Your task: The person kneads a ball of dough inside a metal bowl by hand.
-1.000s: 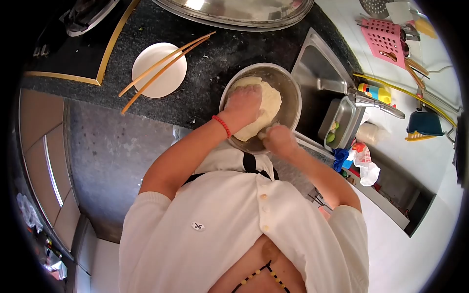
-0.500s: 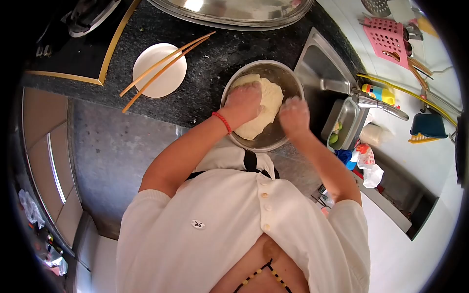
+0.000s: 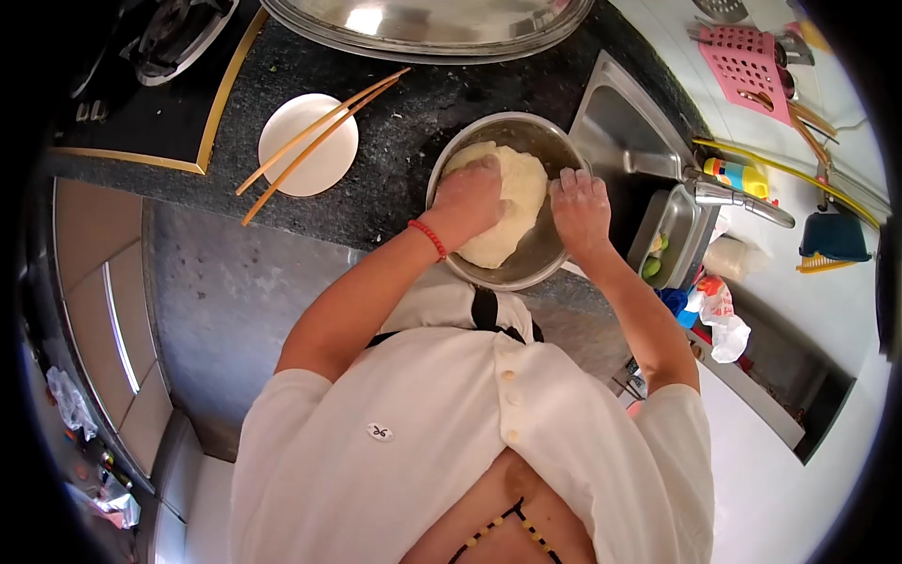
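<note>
A pale mass of dough (image 3: 521, 202) lies in a round metal bowl (image 3: 540, 273) at the counter's front edge. My left hand (image 3: 470, 195), with a red bead bracelet at the wrist, presses on the dough's left part, its fingers curled into it. At the bowl's right rim is my right hand (image 3: 580, 207), fingers bent over the rim and whitish at the tips. It does not touch the dough.
Two wooden chopsticks (image 3: 315, 141) rest across a white bowl (image 3: 327, 174) on the dark counter (image 3: 404, 122). A large metal lid (image 3: 432, 23) is behind. To the right are a sink (image 3: 625, 117) and a metal tray (image 3: 691, 216) with green items.
My right hand has moved from the bowl's front inner side up and right to its right rim. My left hand stays on the dough. The view has shifted slightly.
</note>
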`<state>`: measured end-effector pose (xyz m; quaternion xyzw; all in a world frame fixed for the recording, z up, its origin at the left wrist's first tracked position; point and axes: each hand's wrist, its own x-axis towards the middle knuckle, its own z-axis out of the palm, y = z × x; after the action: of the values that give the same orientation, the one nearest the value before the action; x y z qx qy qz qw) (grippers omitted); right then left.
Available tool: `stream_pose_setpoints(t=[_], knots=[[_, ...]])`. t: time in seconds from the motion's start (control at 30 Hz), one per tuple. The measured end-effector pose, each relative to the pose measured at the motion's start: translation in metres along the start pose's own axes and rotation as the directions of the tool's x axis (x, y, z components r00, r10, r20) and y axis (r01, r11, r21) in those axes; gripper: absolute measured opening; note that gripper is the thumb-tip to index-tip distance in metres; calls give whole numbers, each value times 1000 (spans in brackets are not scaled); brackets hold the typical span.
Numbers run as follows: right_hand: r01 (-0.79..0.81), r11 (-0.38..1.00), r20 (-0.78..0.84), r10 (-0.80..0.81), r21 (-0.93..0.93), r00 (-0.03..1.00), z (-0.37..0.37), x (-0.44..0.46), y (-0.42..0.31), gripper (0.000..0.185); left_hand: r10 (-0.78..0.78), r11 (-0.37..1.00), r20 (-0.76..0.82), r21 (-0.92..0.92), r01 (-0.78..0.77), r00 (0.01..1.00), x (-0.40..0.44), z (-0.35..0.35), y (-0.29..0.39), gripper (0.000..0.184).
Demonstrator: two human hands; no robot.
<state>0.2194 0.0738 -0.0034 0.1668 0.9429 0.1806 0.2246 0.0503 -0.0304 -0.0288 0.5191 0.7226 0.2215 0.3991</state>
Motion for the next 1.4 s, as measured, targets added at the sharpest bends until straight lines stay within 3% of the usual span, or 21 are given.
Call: stream_pose_setpoints(t=[0.03,0.1,0.17,0.27,0.33,0.4,0.43,0.53,0.67,0.73,0.9,1.0,1.07,1.1,1.2,1.23,1.33,1.4], knots=[[-23,1000,35,23,-1,999,0,-2,-3,14,-11,1000,-1,-2,11,1000,-1,0,1,48],[-48,999,302,43,11,952,-11,-22,-35,13,2,1000,-51,-5,-2,999,-2,7,-1,48],[-207,882,519,-49,423,853,-27,-29,-50,13,-10,1000,-73,-19,8,997,1,9,-2,48],[-256,813,407,25,522,913,-29,-35,-39,16,-38,999,-38,-26,37,999,-1,6,1,48],[-330,759,223,245,562,944,-17,-34,-23,21,-46,999,-48,-20,45,998,-5,7,4,52],[-357,605,5,503,712,864,-16,-30,-10,25,60,959,-203,283,0,977,-16,17,13,57],[-401,510,83,537,761,840,-21,-27,-5,27,132,903,-262,429,-7,956,-17,20,15,61],[-438,428,58,660,790,749,-18,-7,-7,27,283,898,-346,424,-120,895,-5,15,10,64],[-759,346,435,657,551,615,-27,21,-15,18,251,932,-49,282,-227,967,0,-7,4,55],[-749,381,386,678,543,625,-13,40,-22,14,256,934,141,220,-282,956,6,-18,1,49],[-628,504,148,699,593,700,3,78,-33,7,435,896,78,59,-440,897,-9,-14,-11,34],[-376,729,-42,484,573,874,-25,101,-43,7,496,866,23,63,-496,868,-19,-10,-9,24],[-114,774,-80,208,622,975,-37,100,-50,10,517,847,34,123,-517,855,-24,-9,-5,20],[22,772,-110,63,635,992,-42,100,-52,11,364,902,246,147,-406,898,-24,-9,-2,16],[117,588,3,-200,800,980,-48,100,-59,15,469,831,205,227,-508,859,-32,4,-7,17],[162,598,-15,-244,785,970,-56,101,-56,16,520,824,100,203,-529,848,-34,6,-7,18],[-55,586,32,50,808,998,-48,101,-56,15,328,875,360,233,-424,874,-29,-3,1,23],[-290,545,142,298,787,944,-40,96,-32,14,509,813,115,263,-520,853,-28,9,-7,29]])
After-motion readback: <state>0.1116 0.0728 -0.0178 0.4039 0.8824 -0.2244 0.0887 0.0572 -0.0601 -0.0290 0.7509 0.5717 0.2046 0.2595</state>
